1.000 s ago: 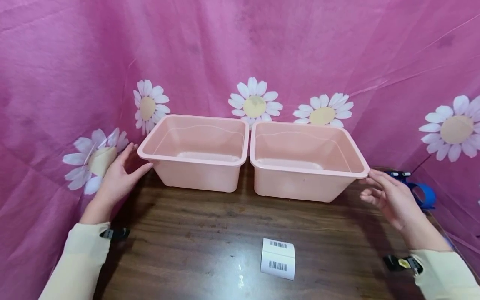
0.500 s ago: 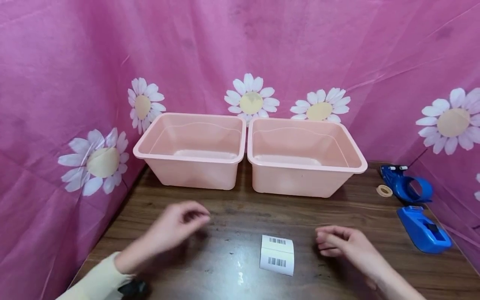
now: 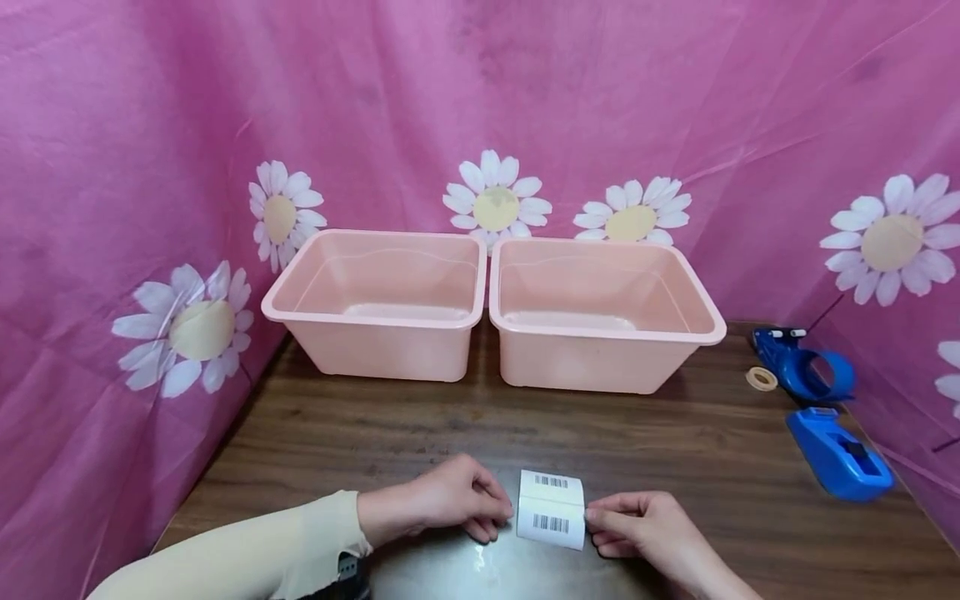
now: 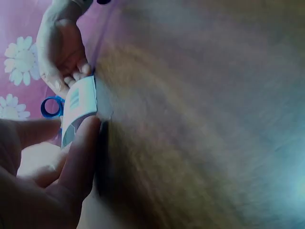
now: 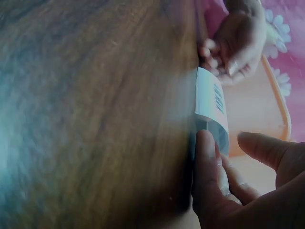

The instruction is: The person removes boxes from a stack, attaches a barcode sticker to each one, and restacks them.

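A short curled strip of white barcode labels (image 3: 551, 510) lies on the dark wooden table, its ends arched off the surface in both wrist views. My left hand (image 3: 468, 500) is at the strip's left end, fingers loosely bent and fingertips right by the edge. At the opposite end is my right hand (image 3: 648, 529), its fingertips at the edge. The right wrist view shows the thumb (image 5: 259, 148) apart from the fingers, with the label strip (image 5: 209, 95) between them. Likewise, in the left wrist view the label strip (image 4: 81, 102) sits between spread thumb and finger.
Two pink plastic bins (image 3: 390, 354) (image 3: 585, 367) stand side by side at the back. On the right are a blue tape dispenser (image 3: 840, 462), another blue tape holder (image 3: 802, 367) and a small tan ring (image 3: 762, 379). A pink daisy-print cloth (image 3: 600, 92) hangs behind.
Both hands have left the outer ends of the bins and come down toward the front middle of the table, one to each side of the label strip.
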Tool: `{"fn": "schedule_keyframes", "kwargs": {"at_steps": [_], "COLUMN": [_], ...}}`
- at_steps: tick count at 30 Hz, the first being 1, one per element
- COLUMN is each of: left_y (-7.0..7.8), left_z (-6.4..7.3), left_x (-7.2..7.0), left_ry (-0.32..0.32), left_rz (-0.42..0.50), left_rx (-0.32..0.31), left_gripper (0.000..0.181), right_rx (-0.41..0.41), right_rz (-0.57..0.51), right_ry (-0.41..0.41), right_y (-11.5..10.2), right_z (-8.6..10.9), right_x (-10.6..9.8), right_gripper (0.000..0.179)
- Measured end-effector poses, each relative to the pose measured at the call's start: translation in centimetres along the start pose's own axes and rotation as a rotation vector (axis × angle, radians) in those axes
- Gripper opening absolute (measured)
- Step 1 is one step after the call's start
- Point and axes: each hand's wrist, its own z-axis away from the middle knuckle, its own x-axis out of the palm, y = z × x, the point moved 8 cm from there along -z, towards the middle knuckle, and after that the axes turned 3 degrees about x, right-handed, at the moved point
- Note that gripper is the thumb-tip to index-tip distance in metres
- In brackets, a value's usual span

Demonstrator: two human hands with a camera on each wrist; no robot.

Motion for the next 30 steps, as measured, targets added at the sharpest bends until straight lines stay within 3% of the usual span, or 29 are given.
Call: {"fn": "schedule_keyframes", "kwargs": {"at_steps": [14,30], "left_y": [-0.4,-0.3], "left_z": [-1.1,-1.1], "left_x": [0.5,1.2], "left_ry": [0.027,0.028], "left_rz": [0.094,0.108], "left_rx": [-0.052,-0.074], "left_gripper": [0.010,0.010], "right_rx": [-0.002,-0.001], "right_rz": [0.002,-0.001], "right_ry": [0.007,-0.001], "right_y": [-0.5,-0.2], "right_z": [-0.4,-0.6], "right_x": [0.9,1.4], "right_gripper": [0.031,0.026]}}
